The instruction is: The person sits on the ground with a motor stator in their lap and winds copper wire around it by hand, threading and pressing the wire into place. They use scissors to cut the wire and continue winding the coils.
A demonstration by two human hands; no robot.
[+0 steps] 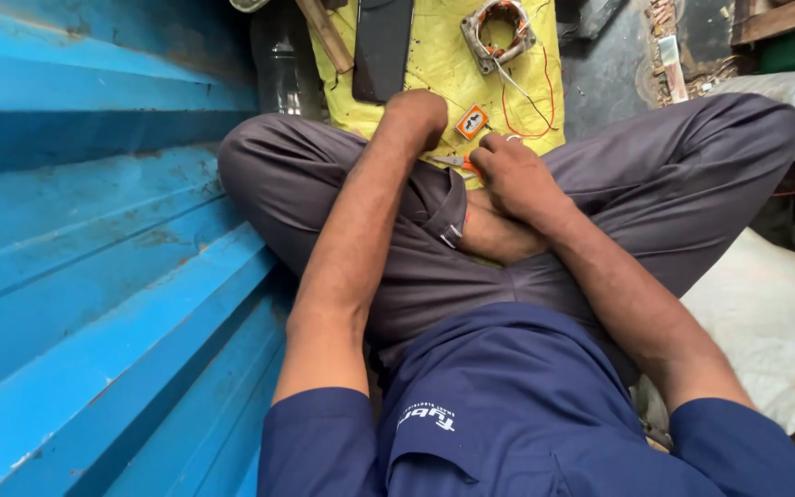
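Observation:
I sit cross-legged in grey trousers on the floor. My left hand (419, 118) is curled into a fist above my left knee, and whether anything is inside it stays hidden. My right hand (509, 175) grips orange-handled pliers (457, 164), whose metal jaws point left toward the other hand. Both hands hover at the near edge of a yellow sheet (443, 64). On the sheet lie a small orange box (472, 121) and a wound motor stator (499, 35) with red and white wires (545, 101) trailing from it.
A blue corrugated metal wall (94, 239) fills the left side. A wooden handle (326, 35), a dark flat panel (383, 46) and a clear bottle (280, 64) lie at the top. White sacking (770, 313) and scrap wood (669, 55) are on the right.

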